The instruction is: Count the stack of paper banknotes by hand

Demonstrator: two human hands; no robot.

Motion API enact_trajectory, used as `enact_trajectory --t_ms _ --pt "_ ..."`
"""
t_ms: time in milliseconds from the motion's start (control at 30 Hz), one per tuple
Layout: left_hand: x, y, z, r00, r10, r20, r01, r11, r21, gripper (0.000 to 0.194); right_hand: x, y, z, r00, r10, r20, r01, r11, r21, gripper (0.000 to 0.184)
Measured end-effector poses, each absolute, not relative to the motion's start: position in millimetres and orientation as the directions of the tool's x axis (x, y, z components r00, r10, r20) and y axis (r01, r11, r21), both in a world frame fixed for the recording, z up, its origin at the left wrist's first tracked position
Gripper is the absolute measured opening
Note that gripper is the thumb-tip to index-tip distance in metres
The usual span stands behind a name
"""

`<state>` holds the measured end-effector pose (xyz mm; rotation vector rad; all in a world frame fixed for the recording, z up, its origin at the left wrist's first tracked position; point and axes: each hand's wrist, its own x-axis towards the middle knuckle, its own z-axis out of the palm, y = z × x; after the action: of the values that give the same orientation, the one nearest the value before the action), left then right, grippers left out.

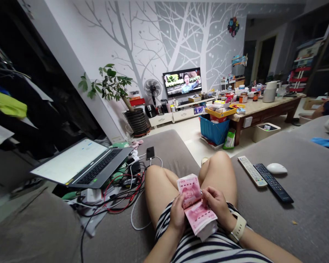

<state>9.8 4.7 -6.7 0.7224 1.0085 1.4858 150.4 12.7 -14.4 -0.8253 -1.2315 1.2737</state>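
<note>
A stack of pink banknotes [201,215] lies bent open over my lap, with one part raised toward my knees and the other folded down toward me. Gripping the stack at its left side near the fold is my left hand [177,212]. My right hand [216,202] is at the right edge, thumb and fingers pinched together on the notes by the fold. A pale watch is strapped to my right wrist. How many notes the right fingers pinch is hidden.
On the grey sofa [170,144], an open laptop [98,164], tangled cables [126,182] and a phone [150,152] lie left. Right are a white remote [252,171], a black remote [274,183] and a mouse [276,168]. A cluttered table [254,106] stands beyond; a person's arm shows far right.
</note>
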Motion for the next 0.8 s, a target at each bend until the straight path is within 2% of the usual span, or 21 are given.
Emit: enact_trajectory --t_ms 133,300,400,567,800 --pt "8.0 3.2 -5.6 -0.017 0.993 -0.118 -0.51 0.092 0.855 0.029 150.0 17.4 -17.6 -0.046 0.976 0.214 -0.153 0.204 -0.967 0.034" --pt "9.4 0.5 -2.9 0.044 0.993 -0.11 -0.501 0.118 0.857 0.028 150.3 18.6 -16.3 -0.019 0.972 0.235 -0.132 0.23 -0.964 0.033" --pt "9.9 1.4 -2.4 0.009 0.995 -0.104 -0.492 0.095 0.865 0.025 150.9 17.2 -14.3 -0.046 0.971 0.234 -0.139 0.226 -0.964 0.034" --pt "7.4 6.1 -8.1 -0.204 0.975 -0.087 -0.406 -0.003 0.914 0.024 150.3 15.6 -13.4 -0.067 0.964 0.256 -0.199 0.239 -0.95 0.035" --pt "5.2 9.0 -15.8 -0.165 0.983 -0.081 -0.407 0.007 0.913 0.026 149.3 13.9 -9.3 -0.102 0.961 0.258 -0.243 0.228 -0.943 0.036"
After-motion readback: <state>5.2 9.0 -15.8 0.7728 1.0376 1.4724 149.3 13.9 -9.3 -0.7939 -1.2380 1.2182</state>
